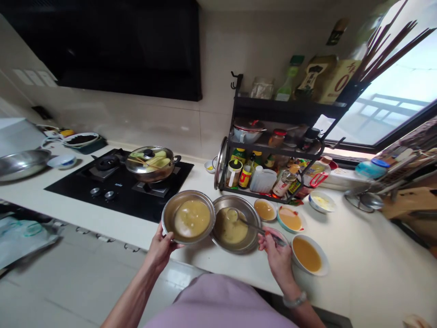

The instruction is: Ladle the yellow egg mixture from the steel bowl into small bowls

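My left hand (163, 249) grips the near-left rim of a metal bowl (207, 205), which holds a yellowish-brown liquid. This bowl is beside a second metal bowl (253, 218) on the counter, and their rims meet or overlap in view. In my right hand (276, 255) is the handle of a ladle (252, 224), its head dipped into the yellowish liquid of the second bowl. Right of that hand sits a white bowl (324, 268) of orange-brown liquid. A pinkish dish lies partly hidden behind my right hand.
Small bowls of orange liquid (265, 209) stand by the spice rack (239, 132), with a bowl of pale pieces (322, 202) farther right. At left, a lidded pan (150, 166) sits on the black stove (116, 200). The counter's front edge runs close to my body.
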Demonstrator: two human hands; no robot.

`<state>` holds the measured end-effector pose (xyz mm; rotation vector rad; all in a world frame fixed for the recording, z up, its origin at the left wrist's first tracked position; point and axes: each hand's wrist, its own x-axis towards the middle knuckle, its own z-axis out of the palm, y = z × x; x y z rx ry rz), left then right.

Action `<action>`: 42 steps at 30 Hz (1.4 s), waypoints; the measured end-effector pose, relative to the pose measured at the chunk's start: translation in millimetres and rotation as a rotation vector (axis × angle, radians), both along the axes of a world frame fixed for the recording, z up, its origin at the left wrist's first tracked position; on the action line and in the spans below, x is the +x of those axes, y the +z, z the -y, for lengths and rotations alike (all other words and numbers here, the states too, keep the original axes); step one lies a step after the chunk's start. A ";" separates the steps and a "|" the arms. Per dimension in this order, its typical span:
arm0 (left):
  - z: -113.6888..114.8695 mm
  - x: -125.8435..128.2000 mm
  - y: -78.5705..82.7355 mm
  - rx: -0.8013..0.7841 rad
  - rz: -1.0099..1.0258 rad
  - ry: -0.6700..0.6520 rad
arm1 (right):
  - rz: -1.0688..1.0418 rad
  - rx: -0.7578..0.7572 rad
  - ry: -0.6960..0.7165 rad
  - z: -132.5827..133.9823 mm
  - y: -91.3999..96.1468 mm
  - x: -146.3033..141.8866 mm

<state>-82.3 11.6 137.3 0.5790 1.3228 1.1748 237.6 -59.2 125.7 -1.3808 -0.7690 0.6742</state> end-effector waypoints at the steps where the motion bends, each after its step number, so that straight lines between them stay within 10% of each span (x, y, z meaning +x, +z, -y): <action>1: 0.1 0.9 0.6 0.001 -0.001 0.007 | 0.046 0.006 0.036 3.2 -4.2 2.5; 12: 1.5 10.1 10.7 0.007 0.007 0.006 | 0.247 0.308 0.280 12.5 24.3 -19.1; 18: 3.1 16.6 10.0 0.006 0.008 -0.029 | 0.183 0.208 0.528 -5.7 27.9 -45.4; 29: 7.0 21.8 8.9 0.007 0.005 -0.032 | -0.110 0.015 0.280 -15.3 4.8 -35.4; 42: 9.3 16.5 1.3 -0.001 -0.012 -0.047 | -0.290 0.027 0.155 -10.2 21.9 -25.2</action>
